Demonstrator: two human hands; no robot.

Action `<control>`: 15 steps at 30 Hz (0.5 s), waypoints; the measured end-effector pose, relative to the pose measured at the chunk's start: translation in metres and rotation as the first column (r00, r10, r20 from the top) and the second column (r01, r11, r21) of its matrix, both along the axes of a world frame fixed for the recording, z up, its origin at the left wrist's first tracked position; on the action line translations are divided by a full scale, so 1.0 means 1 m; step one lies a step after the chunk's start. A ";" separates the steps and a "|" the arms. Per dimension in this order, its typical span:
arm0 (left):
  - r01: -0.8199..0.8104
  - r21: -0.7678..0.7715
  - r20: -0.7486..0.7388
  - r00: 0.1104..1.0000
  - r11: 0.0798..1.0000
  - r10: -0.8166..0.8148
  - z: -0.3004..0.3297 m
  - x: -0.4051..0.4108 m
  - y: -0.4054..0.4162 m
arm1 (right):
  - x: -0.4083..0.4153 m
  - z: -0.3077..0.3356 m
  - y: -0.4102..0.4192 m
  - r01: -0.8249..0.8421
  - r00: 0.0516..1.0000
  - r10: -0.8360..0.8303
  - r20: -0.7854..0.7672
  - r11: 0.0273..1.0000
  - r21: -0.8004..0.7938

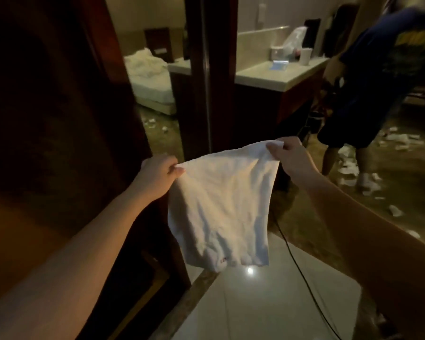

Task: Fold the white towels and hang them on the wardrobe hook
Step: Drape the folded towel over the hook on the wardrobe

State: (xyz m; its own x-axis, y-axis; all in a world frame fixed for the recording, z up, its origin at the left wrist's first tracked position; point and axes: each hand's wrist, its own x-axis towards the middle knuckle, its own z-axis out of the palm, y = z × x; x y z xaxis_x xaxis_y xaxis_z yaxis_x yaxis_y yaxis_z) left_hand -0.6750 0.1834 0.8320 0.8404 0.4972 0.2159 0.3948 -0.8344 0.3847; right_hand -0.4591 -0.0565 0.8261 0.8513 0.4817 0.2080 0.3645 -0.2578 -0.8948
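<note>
A dark wooden wardrobe (59, 119) fills your nine o'clock side, and before you at centre a white towel (219, 212) hangs spread in the air, your left hand (157, 171) pinching its ten o'clock corner and your right hand (288, 155) its one o'clock corner.

Dark wardrobe (47, 119) close left; open floor (268, 303) below.

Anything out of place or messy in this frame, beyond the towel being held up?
Yes. Crumpled white paper scraps litter the floor around a second person's feet at right. A black cable trails across the tiles. The white towel, pinched by the left hand and right hand, hangs creased.
</note>
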 end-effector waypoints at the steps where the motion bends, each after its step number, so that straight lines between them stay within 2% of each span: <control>1: -0.009 -0.074 0.000 1.000 0.997 0.009 0.002 -0.032 -0.002 | -0.026 0.005 0.002 -0.004 1.000 0.004 0.008 1.000 0.013; 3: -0.013 -0.118 -0.041 0.999 0.993 0.008 0.004 -0.096 -0.004 | -0.080 0.012 0.006 -0.009 1.000 0.009 0.014 1.000 0.017; 8: -0.037 -0.089 -0.179 0.984 0.995 0.020 0.017 -0.234 -0.017 | -0.202 0.028 0.016 -0.019 0.999 0.016 0.048 0.999 0.050; 11: -0.093 -0.090 -0.209 0.975 0.992 0.073 0.035 -0.298 -0.026 | -0.257 0.048 0.019 -0.071 0.997 0.069 0.028 0.994 0.086; 15: -0.156 -0.017 -0.276 0.950 0.988 0.145 0.054 -0.369 -0.031 | -0.314 0.075 0.028 -0.164 0.986 0.155 0.068 0.976 0.144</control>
